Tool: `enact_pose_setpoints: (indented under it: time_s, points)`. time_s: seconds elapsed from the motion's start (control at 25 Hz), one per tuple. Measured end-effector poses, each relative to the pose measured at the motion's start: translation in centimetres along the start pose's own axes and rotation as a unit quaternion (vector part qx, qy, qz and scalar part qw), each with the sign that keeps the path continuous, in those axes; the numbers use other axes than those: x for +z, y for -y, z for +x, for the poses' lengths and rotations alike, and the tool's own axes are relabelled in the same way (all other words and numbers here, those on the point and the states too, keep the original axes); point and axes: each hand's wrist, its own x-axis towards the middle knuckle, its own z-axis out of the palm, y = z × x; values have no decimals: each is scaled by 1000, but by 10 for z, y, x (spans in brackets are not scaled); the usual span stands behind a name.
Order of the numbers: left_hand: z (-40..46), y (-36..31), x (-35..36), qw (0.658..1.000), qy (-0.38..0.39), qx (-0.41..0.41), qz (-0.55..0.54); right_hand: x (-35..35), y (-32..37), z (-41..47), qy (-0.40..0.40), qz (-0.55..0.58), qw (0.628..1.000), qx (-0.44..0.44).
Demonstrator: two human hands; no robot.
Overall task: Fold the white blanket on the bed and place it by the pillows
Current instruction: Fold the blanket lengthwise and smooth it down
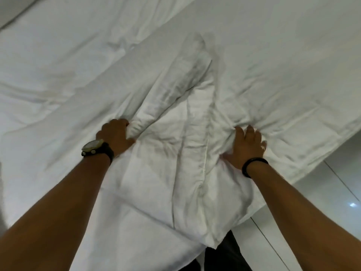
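Note:
The white blanket [175,145] lies crumpled across the bed, with thick folds running from the near corner up to the middle. My left hand [115,134], with a watch on its wrist, is closed on a bunched ridge of the blanket at centre left. My right hand [247,145], a black band on its wrist, grips another bunch of the blanket at centre right, fingers dug into the cloth. The near corner of the blanket hangs over the bed's edge in front of me. No pillows are in view.
The bed [293,45] fills most of the view under a white sheet. Its right edge runs diagonally, with a glossy white tiled floor [312,212] beyond. My dark trousers [230,253] show at the bottom. A dark seam sits at the top left.

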Motion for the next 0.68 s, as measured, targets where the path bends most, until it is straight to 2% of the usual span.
enact_pose_setpoints:
  time_s: [0.08, 0.12, 0.2, 0.28, 0.36, 0.44, 0.48, 0.52, 0.6, 0.68]
  points:
    - [-12, 11, 7, 998, -1, -1, 59, -5, 46, -4, -71, 203, 976, 22]
    - [-20, 19, 11, 997, -3, -16, 73, -4, 72, -7, -63, 287, 955, 42]
    - [-40, 54, 17, 995, 13, -54, 84, 8, 119, -15, -36, 311, 947, 75]
    - [-52, 95, 24, 995, 34, -62, 71, 11, 145, -20, -74, 349, 930, 94]
    - [-61, 135, 25, 999, 35, -19, -12, 18, 164, -48, -128, 407, 903, 44]
    - [-68, 169, 22, 997, -2, 46, -60, 36, 182, -99, -202, 382, 901, -41]
    - [-76, 189, 18, 995, -28, 71, -66, 56, 190, -130, -229, 341, 908, -79]
    - [-90, 215, 15, 993, -51, 80, -67, 82, 197, -165, -221, 283, 928, -102]
    - [-111, 275, 10, 993, -87, 76, -38, 137, 202, -230, -133, 144, 972, -133]
    - [-133, 343, 2, 994, -82, 75, 9, 186, 213, -286, -43, 46, 992, -111]
